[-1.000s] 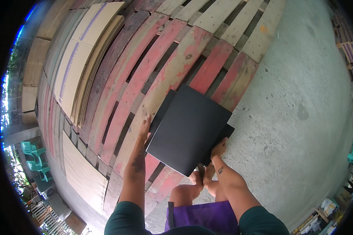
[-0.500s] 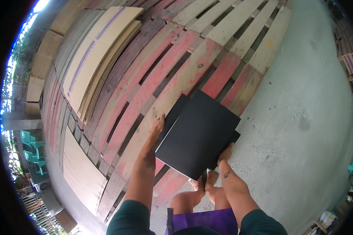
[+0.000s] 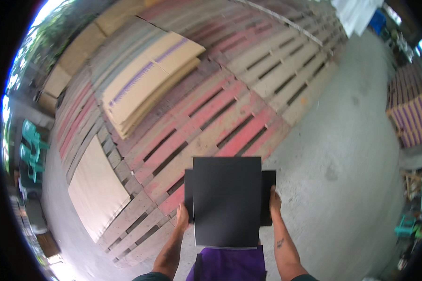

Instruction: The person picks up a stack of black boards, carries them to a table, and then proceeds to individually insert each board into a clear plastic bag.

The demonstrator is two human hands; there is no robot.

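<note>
A black cardboard box (image 3: 227, 201), flat-topped with a narrower flap standing out on each side, is held level in front of my body. My left hand (image 3: 183, 216) is closed on its left flap (image 3: 189, 194), thumb toward the edge. On the right flap (image 3: 267, 196) my right hand (image 3: 275, 202) is closed the same way. A thin pale edge shows along the near side of the black top. The box's underside and the fingertips beneath it are hidden. Below it a purple apron (image 3: 229, 264) covers my lap.
Red and bare wooden pallets (image 3: 211, 103) cover the floor ahead and to the left. Flattened cardboard sheets (image 3: 147, 77) are stacked on them, with a single sheet (image 3: 98, 192) nearer. Green chairs (image 3: 30, 145) stand far left. Bundled cardboard (image 3: 412, 107) is at the right.
The black box has swung from a slant to square in front of me and come closer, both hands keeping hold. My view has turned, showing more of the room ahead and right.
</note>
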